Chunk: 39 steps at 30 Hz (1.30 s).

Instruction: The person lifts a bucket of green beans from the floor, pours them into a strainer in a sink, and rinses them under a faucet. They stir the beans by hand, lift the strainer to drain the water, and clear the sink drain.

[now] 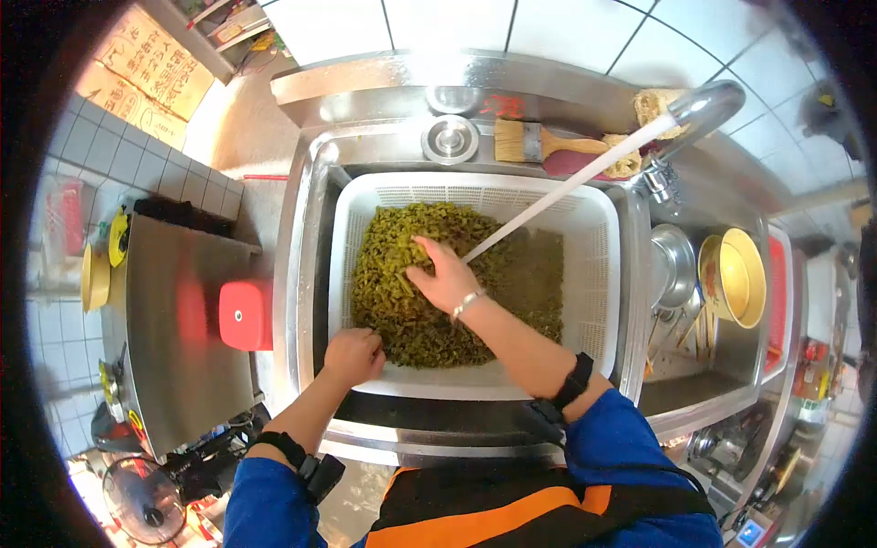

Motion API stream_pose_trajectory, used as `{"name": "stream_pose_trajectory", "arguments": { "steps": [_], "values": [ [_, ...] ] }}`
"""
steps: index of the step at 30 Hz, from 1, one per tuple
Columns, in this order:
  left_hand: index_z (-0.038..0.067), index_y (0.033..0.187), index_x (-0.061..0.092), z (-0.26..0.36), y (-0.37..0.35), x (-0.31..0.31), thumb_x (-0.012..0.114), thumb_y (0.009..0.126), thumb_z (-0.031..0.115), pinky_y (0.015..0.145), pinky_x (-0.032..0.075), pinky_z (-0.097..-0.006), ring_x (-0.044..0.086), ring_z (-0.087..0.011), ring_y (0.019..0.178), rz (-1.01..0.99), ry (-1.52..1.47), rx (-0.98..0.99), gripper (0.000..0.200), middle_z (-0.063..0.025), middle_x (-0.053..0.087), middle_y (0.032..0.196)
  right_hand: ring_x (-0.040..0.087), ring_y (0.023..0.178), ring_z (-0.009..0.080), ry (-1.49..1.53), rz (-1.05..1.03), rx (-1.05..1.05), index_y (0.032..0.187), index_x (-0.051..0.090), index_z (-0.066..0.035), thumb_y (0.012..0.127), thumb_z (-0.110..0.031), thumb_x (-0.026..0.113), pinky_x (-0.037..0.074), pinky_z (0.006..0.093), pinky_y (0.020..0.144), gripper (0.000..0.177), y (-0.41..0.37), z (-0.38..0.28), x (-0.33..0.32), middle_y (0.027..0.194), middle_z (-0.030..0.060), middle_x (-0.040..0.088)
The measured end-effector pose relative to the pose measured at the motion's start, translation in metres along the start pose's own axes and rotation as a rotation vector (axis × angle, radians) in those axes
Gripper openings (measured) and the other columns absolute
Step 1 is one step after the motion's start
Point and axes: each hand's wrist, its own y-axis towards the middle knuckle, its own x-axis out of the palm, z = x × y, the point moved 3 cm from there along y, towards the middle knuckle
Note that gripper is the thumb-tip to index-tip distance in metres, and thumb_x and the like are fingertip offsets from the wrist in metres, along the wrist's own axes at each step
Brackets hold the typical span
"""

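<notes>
A white plastic basket (592, 274) sits in the steel sink, holding a heap of wet, chopped green vegetables (411, 320). Over the middle of the heap is my right hand (448, 279), thumb and forefinger apart, with some of the greens between them; its other fingers are partly hidden. My left hand (354, 358) is at the basket's near left corner, fingers curled beside the greens; whatever they close on is hidden. From the faucet (717, 102) a stream of water (566, 187) falls into the basket just right of my right hand. Murky water stands at the heap's right side.
A wooden-handled brush (521, 142) and a round metal drain strainer (449, 139) lie on the back ledge. In the right basin are a yellow enamel pot (740, 279) and a steel bowl (673, 265). A red stool (245, 315) stands left of the sink, by a steel counter (183, 329).
</notes>
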Motion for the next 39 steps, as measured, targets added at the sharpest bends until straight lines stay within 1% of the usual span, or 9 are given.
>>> {"name": "stream_pose_trajectory", "arguments": {
  "steps": [5,10,20,28,31,34,35,37,39],
  "values": [
    [0.006,0.055,0.05,-0.001,-0.001,-0.001,0.056,0.059,0.015,0.054,0.042,-0.0373,0.052,-0.0258,0.058,0.054,-0.042,0.015,0.011,-0.0077,0.049,0.059,0.044,0.1,0.0261,-0.466,0.064,-0.09,0.102,0.055,-0.012,0.073,-0.037,0.049,0.033,0.0433,0.085,0.038,0.061,-0.026,0.006,0.105,0.0118,0.051],
    [0.006,0.055,0.05,0.0,0.0,0.0,0.055,0.059,0.015,0.054,0.042,-0.0372,0.051,-0.0254,0.059,-0.015,-0.014,-0.008,0.011,-0.0076,0.049,0.059,0.037,0.109,0.0248,-0.815,-0.357,-0.054,0.107,0.053,-0.014,0.069,-0.047,0.051,0.021,0.0498,0.093,0.05,0.068,-0.038,0.029,0.112,0.0077,0.048],
    [0.007,0.054,0.049,-0.001,0.0,0.002,0.056,0.058,0.014,0.055,0.041,-0.0372,0.051,-0.0252,0.06,-0.004,-0.005,-0.006,0.011,-0.0073,0.048,0.059,0.041,0.102,0.0239,-0.818,-0.266,-0.196,0.1,0.054,-0.017,0.067,-0.039,0.058,0.028,0.0505,0.086,0.04,0.042,0.04,-0.009,0.101,0.0041,0.049],
    [0.007,0.054,0.048,-0.001,-0.002,-0.001,0.056,0.058,0.015,0.052,0.041,-0.0359,0.051,-0.0248,0.058,0.044,-0.021,0.036,0.011,-0.007,0.047,0.058,0.018,0.122,0.0312,-1.095,-0.354,-0.053,0.114,0.046,-0.021,0.065,-0.04,0.061,0.021,0.0576,0.09,0.055,-0.014,0.125,-0.091,0.132,0.0048,0.024],
    [0.007,0.055,0.048,-0.004,-0.002,0.0,0.056,0.058,0.015,0.052,0.042,-0.0365,0.051,-0.0252,0.057,0.061,-0.05,0.038,0.012,-0.0073,0.047,0.058,0.032,0.115,0.0303,-1.277,-0.479,0.04,0.103,0.053,-0.017,0.065,-0.038,0.06,0.03,0.0516,0.088,0.044,-0.029,0.109,-0.107,0.123,0.0081,0.037],
    [0.006,0.055,0.049,-0.003,-0.001,0.002,0.055,0.058,0.016,0.052,0.041,-0.0387,0.051,-0.0277,0.059,-0.009,-0.022,-0.015,0.012,-0.0089,0.049,0.059,0.046,0.1,0.0281,-0.927,-0.559,0.018,0.09,0.058,-0.012,0.068,-0.034,0.058,0.039,0.0429,0.082,0.031,-0.018,0.068,-0.074,0.102,0.0102,0.053],
    [0.006,0.055,0.049,-0.003,-0.002,0.004,0.055,0.058,0.016,0.052,0.041,-0.0387,0.051,-0.0277,0.059,-0.011,-0.025,-0.022,0.012,-0.0089,0.049,0.059,0.052,0.085,0.0263,-0.801,-0.334,-0.286,0.081,0.059,-0.009,0.069,-0.031,0.055,0.043,0.0381,0.074,0.025,-0.018,0.041,-0.056,0.081,0.0097,0.057],
    [0.006,0.055,0.049,-0.005,-0.001,0.004,0.055,0.058,0.017,0.053,0.041,-0.0393,0.051,-0.0282,0.059,0.015,-0.014,-0.002,0.013,-0.0092,0.049,0.059,0.049,0.088,0.0257,-0.497,-0.255,-0.578,0.09,0.057,-0.006,0.073,-0.028,0.054,0.041,0.0364,0.076,0.029,-0.005,0.018,0.001,0.087,0.0091,0.057],
    [0.006,0.056,0.049,-0.003,-0.002,-0.001,0.055,0.058,0.017,0.054,0.041,-0.0393,0.051,-0.0281,0.06,-0.008,-0.007,-0.013,0.012,-0.0092,0.049,0.059,0.05,0.089,0.026,-0.452,-0.279,-0.555,0.086,0.058,-0.009,0.071,-0.039,0.052,0.037,0.0397,0.08,0.034,0.003,0.003,0.052,0.088,0.0085,0.057]
  ]
}}
